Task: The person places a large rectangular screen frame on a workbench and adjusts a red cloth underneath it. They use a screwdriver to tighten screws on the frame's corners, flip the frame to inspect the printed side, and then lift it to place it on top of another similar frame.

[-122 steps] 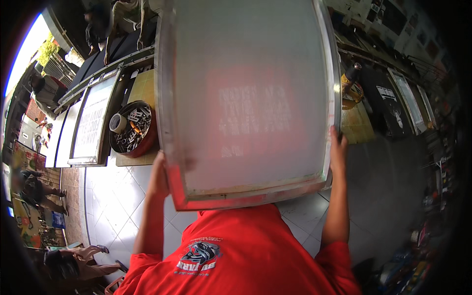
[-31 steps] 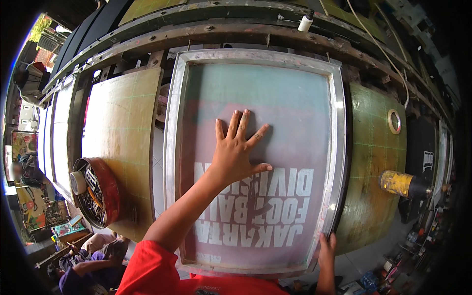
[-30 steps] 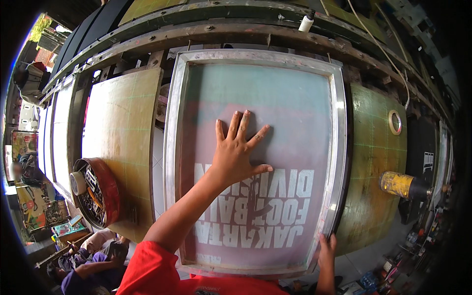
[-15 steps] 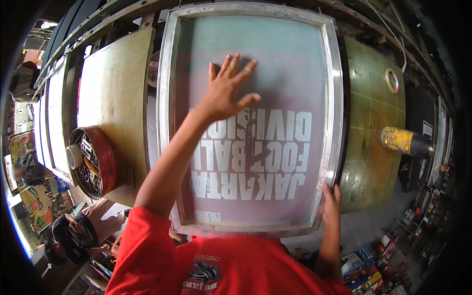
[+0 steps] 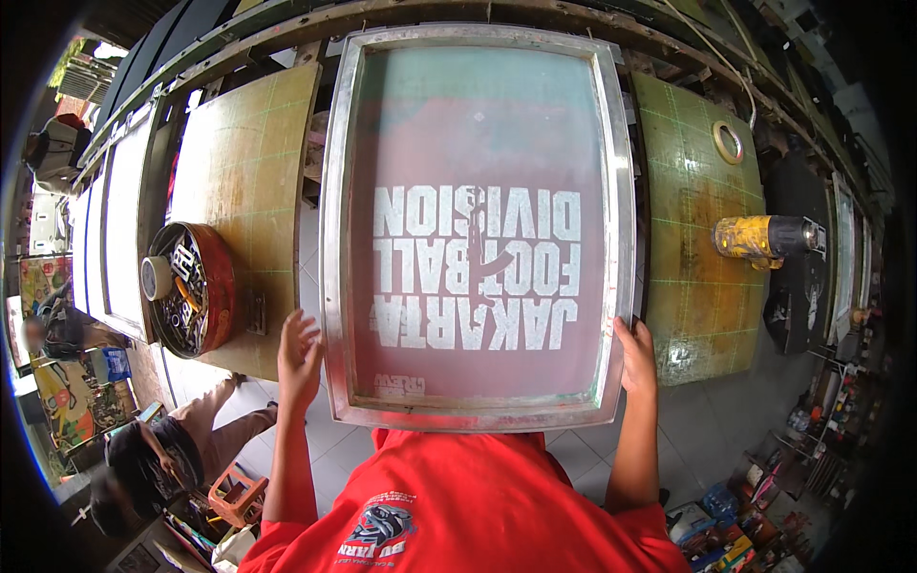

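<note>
A large screen-printing frame fills the middle, its pale metal border around a stretched mesh. The mesh is greenish at the far end and pinkish nearer, with pale block lettering reading upside down. At the frame's lower right edge my right hand is closed on the border, thumb on top. Beside the lower left edge my left hand is raised with its fingers apart, holding nothing; whether it touches the border I cannot tell.
Greenish boards flank the frame. A round red tin of small metal parts is on the left board. A tape roll and a yellow-black heat gun lie on the right board. An orange stool and a person are lower left.
My left hand has come off the mesh and moved down to the frame's left side. My right hand stays at the right edge. The view has shifted slightly.
</note>
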A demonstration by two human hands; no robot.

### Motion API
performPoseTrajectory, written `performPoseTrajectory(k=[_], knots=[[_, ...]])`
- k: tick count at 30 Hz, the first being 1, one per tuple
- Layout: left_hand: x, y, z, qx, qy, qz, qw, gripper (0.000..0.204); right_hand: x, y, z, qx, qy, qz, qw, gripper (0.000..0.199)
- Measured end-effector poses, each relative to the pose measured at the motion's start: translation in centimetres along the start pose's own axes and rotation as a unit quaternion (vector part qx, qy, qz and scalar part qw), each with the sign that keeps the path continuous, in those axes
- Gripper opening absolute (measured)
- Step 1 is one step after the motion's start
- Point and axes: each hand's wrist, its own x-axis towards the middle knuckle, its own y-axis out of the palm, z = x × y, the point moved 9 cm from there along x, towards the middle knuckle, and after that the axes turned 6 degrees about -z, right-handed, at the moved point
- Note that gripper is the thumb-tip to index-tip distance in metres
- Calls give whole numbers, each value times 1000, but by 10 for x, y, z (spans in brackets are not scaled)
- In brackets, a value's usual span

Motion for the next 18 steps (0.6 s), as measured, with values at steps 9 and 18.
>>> performPoseTrajectory(k=[9,18], knots=[[-15,30,24,-130,-59,89,986,38,-3,4,6,-22,-7,5,1000,24],[-15,30,32,-148,-91,100,980,35,-2,5,6,-27,-9,8,1000,24]])
